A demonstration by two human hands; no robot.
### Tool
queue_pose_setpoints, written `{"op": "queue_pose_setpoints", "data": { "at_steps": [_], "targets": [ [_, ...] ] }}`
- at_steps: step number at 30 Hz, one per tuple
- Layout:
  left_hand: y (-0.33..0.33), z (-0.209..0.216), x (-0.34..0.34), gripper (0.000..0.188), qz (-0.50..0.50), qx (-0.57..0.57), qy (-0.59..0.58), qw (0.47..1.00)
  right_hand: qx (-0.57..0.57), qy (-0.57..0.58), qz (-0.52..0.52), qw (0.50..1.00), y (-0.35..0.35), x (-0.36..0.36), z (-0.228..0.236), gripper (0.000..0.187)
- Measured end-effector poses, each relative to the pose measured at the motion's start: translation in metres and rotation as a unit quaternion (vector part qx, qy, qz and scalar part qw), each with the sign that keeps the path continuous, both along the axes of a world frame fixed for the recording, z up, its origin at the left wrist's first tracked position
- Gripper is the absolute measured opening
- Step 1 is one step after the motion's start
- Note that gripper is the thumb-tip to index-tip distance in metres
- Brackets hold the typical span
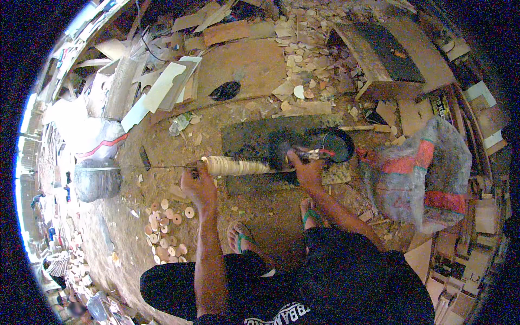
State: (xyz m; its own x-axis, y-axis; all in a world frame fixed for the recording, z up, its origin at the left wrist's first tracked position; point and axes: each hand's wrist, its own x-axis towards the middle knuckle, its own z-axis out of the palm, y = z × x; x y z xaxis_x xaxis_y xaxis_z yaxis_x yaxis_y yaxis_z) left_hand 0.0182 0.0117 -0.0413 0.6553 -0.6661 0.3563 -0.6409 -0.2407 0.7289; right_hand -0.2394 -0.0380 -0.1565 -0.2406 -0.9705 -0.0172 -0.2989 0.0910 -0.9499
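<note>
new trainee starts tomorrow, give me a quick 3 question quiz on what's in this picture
1. True or false: both hands grip the long thin rod that carries the stack of pale wooden discs.
2. What lies on the ground just beside the left foot?
3. Which is right of the right hand: A a black bowl, B a blue bucket?

Key:
1. True: left hand, right hand, rod, stack of pale wooden discs.
2. Loose wooden discs; left foot.
3. A, black bowl.

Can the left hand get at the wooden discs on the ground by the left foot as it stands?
Probably not without letting go: the left hand grips the thin rod at the end of the stacked discs. The loose wooden discs lie below it on open ground, nothing covering them.
</note>
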Motion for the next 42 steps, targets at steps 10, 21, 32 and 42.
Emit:
{"op": "queue_pose_setpoints", "data": {
  "at_steps": [10, 21, 32, 42],
  "targets": [
    [0.004, 0.044, -0.009, 0.017, -0.062, 0.000, 0.082, 0.995, 0.076, 0.006, 0.179, 0.981, 0.018, 0.014, 0.021, 0.034],
    [0.000, 0.044, -0.011, 0.017, -0.043, 0.003, 0.095, 0.995, -0.061, 0.190, 0.177, 0.964, 0.019, -0.023, 0.014, 0.034],
    [0.001, 0.048, -0.012, 0.020, -0.036, 0.018, 0.038, 0.998, 0.140, 0.153, 0.111, 0.972, 0.024, -0.027, 0.015, 0.043],
    [-0.002, 0.054, -0.019, 0.017, -0.065, -0.001, -0.034, 0.997, 0.023, 0.048, 0.277, 0.959, -0.008, -0.002, 0.030, 0.042]
  ]
}}
